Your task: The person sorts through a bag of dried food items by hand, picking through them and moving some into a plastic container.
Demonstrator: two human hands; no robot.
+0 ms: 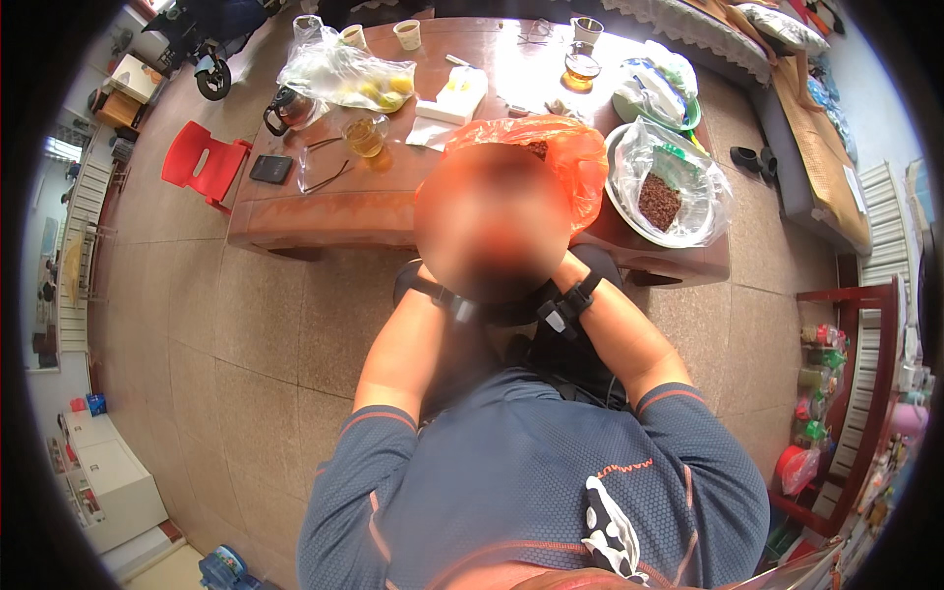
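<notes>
A round blur hides most of both hands at the table's near edge. My left hand (428, 272) shows only at its wrist, on the blur's lower left, above a black band. On the lower right, my right hand (567, 271) also shows only near its banded wrist. What either holds cannot be told. Behind and right of the blur lies an open orange plastic bag (588, 173) with some dark red granular matter (538, 150) inside. Farther right, a white basin (616, 193) holds a clear plastic bag (704, 193) with reddish-brown granular matter (658, 202).
On the wooden table (324, 214) stand a glass cup (364, 137), a glass pot (293, 110), paper cups (407, 35) and a green basin (692, 119). Eyeglasses (324, 177) and a dark phone (271, 169) lie left. A red chair (203, 164) stands beyond the left end.
</notes>
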